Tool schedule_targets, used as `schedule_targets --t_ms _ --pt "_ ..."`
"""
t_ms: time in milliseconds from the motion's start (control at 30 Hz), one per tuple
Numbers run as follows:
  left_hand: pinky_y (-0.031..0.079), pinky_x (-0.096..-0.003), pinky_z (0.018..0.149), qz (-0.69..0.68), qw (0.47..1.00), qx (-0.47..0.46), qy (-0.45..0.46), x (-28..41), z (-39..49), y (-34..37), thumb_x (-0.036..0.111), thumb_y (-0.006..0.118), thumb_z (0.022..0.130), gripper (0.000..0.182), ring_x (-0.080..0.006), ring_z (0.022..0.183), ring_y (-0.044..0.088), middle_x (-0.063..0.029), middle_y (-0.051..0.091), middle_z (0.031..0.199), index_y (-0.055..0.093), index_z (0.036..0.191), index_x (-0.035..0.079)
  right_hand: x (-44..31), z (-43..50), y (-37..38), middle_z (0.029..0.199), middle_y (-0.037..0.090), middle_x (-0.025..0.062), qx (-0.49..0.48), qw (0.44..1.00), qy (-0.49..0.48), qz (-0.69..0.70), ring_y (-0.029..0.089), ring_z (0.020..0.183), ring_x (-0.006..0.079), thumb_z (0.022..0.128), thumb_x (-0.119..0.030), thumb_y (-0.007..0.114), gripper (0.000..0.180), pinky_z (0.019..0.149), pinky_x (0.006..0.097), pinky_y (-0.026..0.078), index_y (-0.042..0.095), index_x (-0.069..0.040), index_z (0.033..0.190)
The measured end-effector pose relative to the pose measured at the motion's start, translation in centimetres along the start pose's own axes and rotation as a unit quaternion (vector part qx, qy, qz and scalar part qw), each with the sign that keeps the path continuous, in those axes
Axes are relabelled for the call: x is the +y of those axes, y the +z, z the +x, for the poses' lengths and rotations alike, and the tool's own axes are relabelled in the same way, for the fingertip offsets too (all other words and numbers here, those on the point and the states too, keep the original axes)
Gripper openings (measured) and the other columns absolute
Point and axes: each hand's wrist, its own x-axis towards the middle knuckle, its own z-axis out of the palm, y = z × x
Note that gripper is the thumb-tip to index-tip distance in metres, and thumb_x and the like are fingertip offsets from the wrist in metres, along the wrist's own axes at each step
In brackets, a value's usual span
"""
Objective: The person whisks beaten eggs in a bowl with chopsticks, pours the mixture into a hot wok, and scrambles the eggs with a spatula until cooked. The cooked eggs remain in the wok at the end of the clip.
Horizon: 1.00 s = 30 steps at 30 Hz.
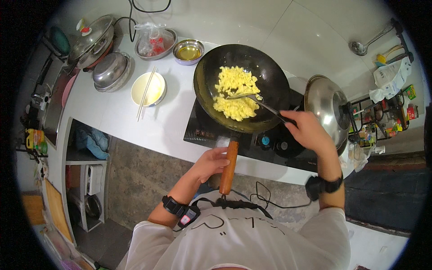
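Note:
Scrambled egg pieces lie in a black wok on the cooktop. My right hand grips the dark handle of a metal spatula, whose blade rests among the egg. At the wok's wooden handle, my left hand touches the left side with curved fingers; whether it grips is hard to tell, since the handle hides part of it. Left of the wok stands a bowl with yellow residue, a pair of chopsticks laid across its rim.
A metal wok lid leans at the right, near a rack of seasonings. Behind the bowl are a small bowl of yellow liquid and a metal dish holding a plastic bag. An upturned metal bowl and a lidded pan stand left.

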Motion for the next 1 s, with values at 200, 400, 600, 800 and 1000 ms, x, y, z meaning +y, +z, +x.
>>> schedule_targets --t_ms 200,400,600,800,1000 --pt "0.052 -0.0340 0.086 0.000 1.000 0.005 -0.004 0.1 -0.1 0.3 0.001 0.055 0.087 0.048 -0.0256 0.103 0.063 -0.0121 0.060 0.112 0.040 0.133 0.002 -0.2 0.2 2.2 0.089 0.065 0.0205 0.000 0.998 0.033 -0.047 0.062 0.082 0.0384 0.080 -0.011 0.060 0.030 0.074 0.0451 0.051 0.064 -0.004 0.108" --pt "0.052 -0.0354 0.085 -0.015 1.000 0.012 0.000 0.1 -0.3 0.7 0.000 0.053 0.087 0.047 -0.0271 0.103 0.063 -0.0124 0.059 0.113 0.042 0.133 0.002 1.7 2.2 6.7 0.094 0.064 0.0211 0.006 0.997 0.074 -0.011 0.061 0.087 0.0387 0.082 -0.014 0.060 0.036 0.077 0.0461 0.050 0.057 -0.005 0.116" --pt "0.053 -0.0390 0.086 -0.023 0.999 0.022 -0.001 0.3 -0.4 1.1 0.000 0.051 0.088 0.046 -0.0296 0.106 0.061 -0.0131 0.059 0.115 0.041 0.132 0.002 1.2 -2.6 8.0 0.090 0.064 0.0227 -0.034 0.988 0.081 0.125 0.062 0.085 0.0397 0.084 -0.017 0.061 0.034 0.074 0.0424 0.051 0.055 -0.002 0.114" --pt "0.049 -0.0403 0.090 -0.026 0.999 0.034 0.004 0.4 -0.6 1.7 0.002 0.052 0.088 0.048 -0.0298 0.108 0.060 -0.0144 0.058 0.118 0.040 0.134 0.001 7.1 -3.8 11.9 0.083 0.065 0.0151 -0.006 0.908 0.316 0.277 0.065 0.079 0.0319 0.085 -0.015 0.061 0.019 0.070 0.0354 0.053 0.063 -0.003 0.100" --pt "0.053 -0.0365 0.084 -0.028 0.998 0.043 0.025 0.2 -0.9 1.9 0.002 0.052 0.088 0.046 -0.0248 0.102 0.062 -0.0121 0.059 0.115 0.042 0.133 0.001 10.3 -3.5 19.7 0.109 0.056 0.0072 0.067 0.994 0.065 -0.058 0.060 0.094 0.0266 0.079 -0.009 0.059 0.034 0.074 0.0390 0.053 0.062 -0.017 0.112"
